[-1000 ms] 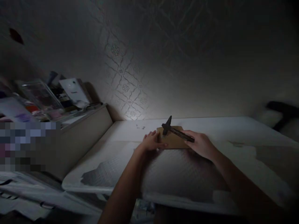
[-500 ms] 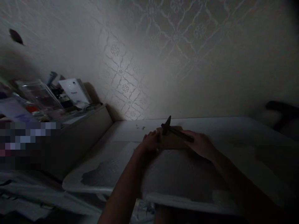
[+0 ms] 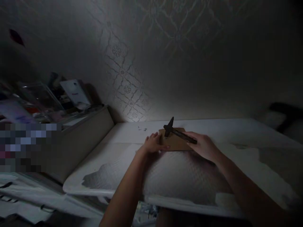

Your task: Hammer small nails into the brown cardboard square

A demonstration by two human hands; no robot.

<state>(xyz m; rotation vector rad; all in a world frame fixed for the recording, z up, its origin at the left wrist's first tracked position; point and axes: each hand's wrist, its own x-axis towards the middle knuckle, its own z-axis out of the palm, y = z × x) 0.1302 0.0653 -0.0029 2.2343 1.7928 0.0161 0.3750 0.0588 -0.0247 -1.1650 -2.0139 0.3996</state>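
The hammer is over the brown board, its long axis slanting from the head, at the board's left part, rightward and nearer the person. The right hand is clamped around the handle's end. The left hand is nearer the head, at the board's left edge, thumb laid on top close in front of the head; whether its fingers grip or merely press, I cannot tell. Small dark bits lie beyond on the white desk.
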